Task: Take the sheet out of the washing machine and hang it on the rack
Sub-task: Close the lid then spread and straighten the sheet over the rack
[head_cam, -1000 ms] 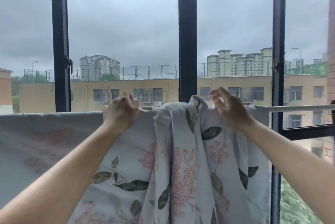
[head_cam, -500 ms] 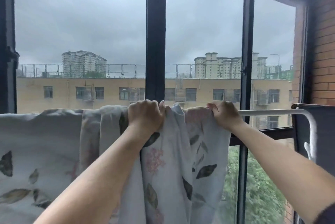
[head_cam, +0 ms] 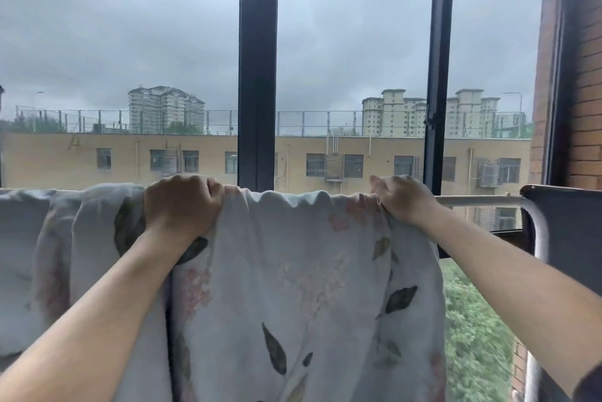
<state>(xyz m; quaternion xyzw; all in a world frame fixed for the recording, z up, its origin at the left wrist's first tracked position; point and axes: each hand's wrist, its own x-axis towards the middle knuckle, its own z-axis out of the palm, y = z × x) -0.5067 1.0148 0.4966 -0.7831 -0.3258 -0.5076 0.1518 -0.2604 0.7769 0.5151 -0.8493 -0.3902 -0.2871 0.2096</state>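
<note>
A pale floral sheet [head_cam: 293, 271] with dark leaves and pink blossoms hangs over the top bar of a white metal rack [head_cam: 482, 200]. My left hand [head_cam: 182, 206] grips the sheet's top fold on the bar, fingers curled over it. My right hand [head_cam: 404, 198] pinches the sheet's right edge at the bar. Between the hands the cloth is stretched flat, with small ripples along the top. Left of my left hand the sheet bunches in folds. The washing machine is out of view.
The rack's bar bends down at the right end [head_cam: 537, 232] beside a dark panel [head_cam: 566, 222]. Black window frames [head_cam: 257, 75] stand right behind the rack. A brick wall [head_cam: 586, 92] closes the right side.
My right hand has slid right along the bar, drawing the bunched sheet out flat between my hands. The view has shifted a little to the right.
</note>
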